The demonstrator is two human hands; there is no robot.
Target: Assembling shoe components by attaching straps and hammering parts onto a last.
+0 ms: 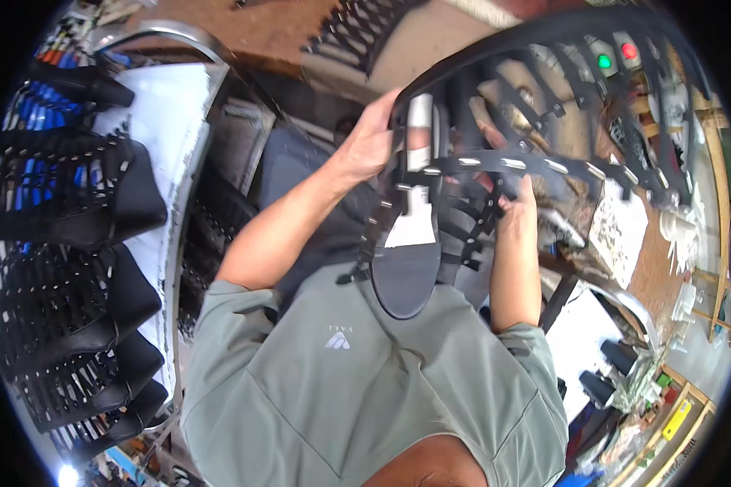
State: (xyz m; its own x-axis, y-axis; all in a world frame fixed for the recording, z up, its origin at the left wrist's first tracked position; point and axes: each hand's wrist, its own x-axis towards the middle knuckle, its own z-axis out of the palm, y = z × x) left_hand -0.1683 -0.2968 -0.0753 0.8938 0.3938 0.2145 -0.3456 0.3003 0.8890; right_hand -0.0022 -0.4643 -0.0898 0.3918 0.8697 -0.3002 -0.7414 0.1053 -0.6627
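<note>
Held up in front of my chest is a black strappy gladiator boot, its grey-black sole facing up with a white strip along it. A wide fan of black straps with metal pieces spreads from it to the right and is smeared by motion. My left hand grips its edge at the upper left, with the fingertips hidden behind it. On the right, my right hand pinches the straps, thumb showing and the other fingers partly hidden.
Several black strappy boots with block heels fill a rack at my left beside a white board. A brown workbench lies ahead, bearing another strappy black piece. White-topped stand with black heels is at right.
</note>
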